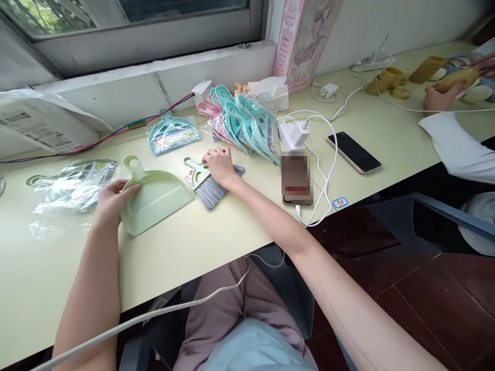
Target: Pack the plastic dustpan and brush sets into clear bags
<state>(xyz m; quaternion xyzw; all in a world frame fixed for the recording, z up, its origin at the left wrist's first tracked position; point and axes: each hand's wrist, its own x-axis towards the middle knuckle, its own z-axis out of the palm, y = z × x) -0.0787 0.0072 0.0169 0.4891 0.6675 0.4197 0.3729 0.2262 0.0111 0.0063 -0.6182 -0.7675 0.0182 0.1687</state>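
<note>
A pale green dustpan (158, 201) rests on the table with its flat lip toward the right. My left hand (114, 200) grips its left edge, thumb on top. To the right lies a small hand brush (212, 190) with grey bristles and a green handle. Over the brush's green back my right hand (221, 165) is closed, its fingers bent round the upper edge. Beside my left wrist is a clear plastic bag (71, 188) with a green handle and a printed card inside.
Behind are a wrapped teal dustpan set (172, 135) and a pile of wrapped teal and pink sets (245, 123). A power strip (292, 135), white cables and two phones, one black-screened (353, 152), lie to the right. Another person's hand (444, 95) holds a yellowish object at far right.
</note>
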